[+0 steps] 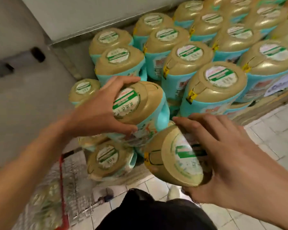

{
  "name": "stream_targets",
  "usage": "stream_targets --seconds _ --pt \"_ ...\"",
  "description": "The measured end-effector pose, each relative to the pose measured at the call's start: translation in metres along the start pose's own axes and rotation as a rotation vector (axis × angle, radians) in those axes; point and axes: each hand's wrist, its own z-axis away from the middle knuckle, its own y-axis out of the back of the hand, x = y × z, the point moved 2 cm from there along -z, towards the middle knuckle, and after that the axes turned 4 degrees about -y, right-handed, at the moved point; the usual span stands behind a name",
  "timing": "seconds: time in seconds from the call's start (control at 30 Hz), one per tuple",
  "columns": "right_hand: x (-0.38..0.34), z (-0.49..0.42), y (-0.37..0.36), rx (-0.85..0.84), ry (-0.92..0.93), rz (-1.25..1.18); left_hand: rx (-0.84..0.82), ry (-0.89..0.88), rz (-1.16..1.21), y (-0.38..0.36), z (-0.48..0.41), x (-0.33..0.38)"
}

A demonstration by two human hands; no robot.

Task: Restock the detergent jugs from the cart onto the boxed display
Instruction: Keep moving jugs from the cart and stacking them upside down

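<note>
My left hand grips the gold cap of a turquoise detergent jug, held up beside the display's near-left corner. My right hand grips the gold cap of a second jug, tilted toward me, lower and to the right. Several matching jugs stand upright in rows on the boxed display ahead. More jugs stand lower down, just under my left hand, and one stands at the display's left side.
A red-framed wire cart sits at the lower left with blurred items inside. A grey wall or cabinet runs along the left and back. White floor tiles lie to the right. My dark clothing fills the bottom centre.
</note>
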Motion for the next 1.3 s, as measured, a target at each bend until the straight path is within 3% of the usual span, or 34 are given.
stream_targets --seconds 0.27,0.4,0.73,0.87,1.0,1.1,1.2,1.3 --pt "0.012 -0.056 -0.010 -0.101 0.252 0.072 0.079 0.098 -0.244 -0.016 -0.027 -0.002" --pt "0.014 -0.072 -0.018 -0.117 0.323 0.087 0.068 0.176 -0.248 -0.018 -0.047 -0.011" --pt "0.008 -0.113 -0.018 -0.142 0.321 0.037 -0.001 0.266 -0.412 -0.007 -0.077 -0.029" --pt "0.008 -0.130 -0.017 -0.176 0.345 0.014 0.016 0.207 -0.324 0.001 -0.080 -0.040" --pt "0.017 -0.135 -0.015 -0.223 0.389 -0.087 0.156 0.114 -0.077 -0.001 -0.065 -0.048" --pt "0.023 -0.135 -0.017 -0.186 0.415 -0.175 0.421 0.099 0.209 -0.009 -0.044 -0.051" --pt "0.024 -0.132 -0.017 -0.172 0.410 -0.191 0.746 0.172 0.220 -0.027 -0.018 -0.059" --pt "0.023 -0.127 -0.018 -0.161 0.390 -0.165 0.790 0.200 0.202 -0.053 0.002 -0.063"
